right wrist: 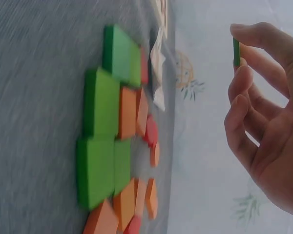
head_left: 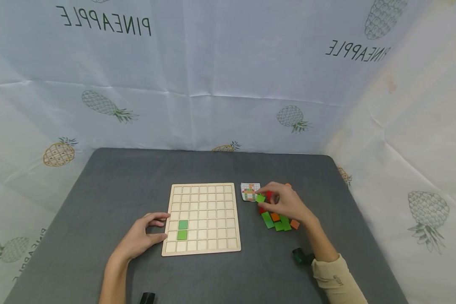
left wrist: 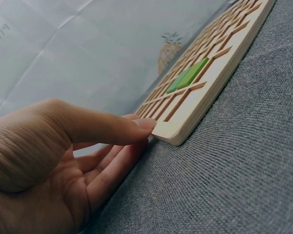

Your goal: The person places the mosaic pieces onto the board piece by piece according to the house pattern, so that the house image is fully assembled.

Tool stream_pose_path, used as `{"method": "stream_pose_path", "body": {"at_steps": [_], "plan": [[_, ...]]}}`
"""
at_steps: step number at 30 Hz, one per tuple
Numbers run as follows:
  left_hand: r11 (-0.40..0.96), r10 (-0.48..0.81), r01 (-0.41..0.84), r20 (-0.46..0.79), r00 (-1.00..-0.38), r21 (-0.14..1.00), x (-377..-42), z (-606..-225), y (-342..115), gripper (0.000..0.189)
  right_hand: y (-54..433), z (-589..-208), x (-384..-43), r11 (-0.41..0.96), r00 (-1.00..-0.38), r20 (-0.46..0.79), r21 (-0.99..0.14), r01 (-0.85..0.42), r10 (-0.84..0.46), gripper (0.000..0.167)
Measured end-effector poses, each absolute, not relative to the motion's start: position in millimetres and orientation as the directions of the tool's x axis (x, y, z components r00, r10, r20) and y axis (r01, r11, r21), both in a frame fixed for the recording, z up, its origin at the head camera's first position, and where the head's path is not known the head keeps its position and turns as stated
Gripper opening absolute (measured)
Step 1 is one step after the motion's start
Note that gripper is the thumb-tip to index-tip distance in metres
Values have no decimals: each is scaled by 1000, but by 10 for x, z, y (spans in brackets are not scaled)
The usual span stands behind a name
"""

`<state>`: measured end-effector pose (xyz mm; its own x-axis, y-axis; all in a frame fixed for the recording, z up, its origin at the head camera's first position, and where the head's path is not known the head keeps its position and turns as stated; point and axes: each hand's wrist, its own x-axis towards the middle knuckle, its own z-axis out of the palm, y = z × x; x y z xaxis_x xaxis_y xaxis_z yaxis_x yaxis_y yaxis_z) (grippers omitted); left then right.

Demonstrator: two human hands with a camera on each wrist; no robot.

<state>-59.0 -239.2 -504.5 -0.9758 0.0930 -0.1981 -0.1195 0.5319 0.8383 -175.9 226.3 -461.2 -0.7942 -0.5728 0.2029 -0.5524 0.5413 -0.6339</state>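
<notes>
My left hand (head_left: pixel 138 238) rests at the left edge of a pale wooden grid board (head_left: pixel 213 248). Its thumb and fingertips touch the rim, spread apart along it; the left wrist view shows the thumb at the board's edge. Two green square tiles, a darker one (head_left: pixel 183 224) and a lighter one (head_left: pixel 182 234), sit in neighbouring cells near the board's lower left. Between thumb and fingertip my right hand (head_left: pixel 286 202) pinches a green tile (right wrist: pixel 236 51), raised over a loose pile of green, orange and red tiles (head_left: pixel 283 226). The hand hides part of this pile.
A small printed pattern card (head_left: pixel 249 187) lies between the board and the pile. Dark objects lie near the right wrist (head_left: pixel 298 256) and at the front edge (head_left: pixel 147 298) of the grey table (head_left: pixel 137 169). Pineapple-print cloth (head_left: pixel 213 63) hangs behind and at the sides.
</notes>
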Motion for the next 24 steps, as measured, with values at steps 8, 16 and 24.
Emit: {"method": "stream_pose_path", "body": {"at_steps": [8, 16, 24], "plan": [[534, 92, -115, -193, -977, 837, -589, -5044, -2390, 61, 1989, -4560, -1722, 491, -767, 252, -642, -588, -589, 33], [536, 85, -128, -204, -975, 834, -592, -5042, -2381, 61, 1691, -4538, -1665, 481, -753, 218, -652, -586, -621, 33], [538, 85, -128, -205, -975, 833, -594, -5037, -2387, 61, 1372, -4474, -1618, 399, -679, 245, -655, -642, -692, 32]]}}
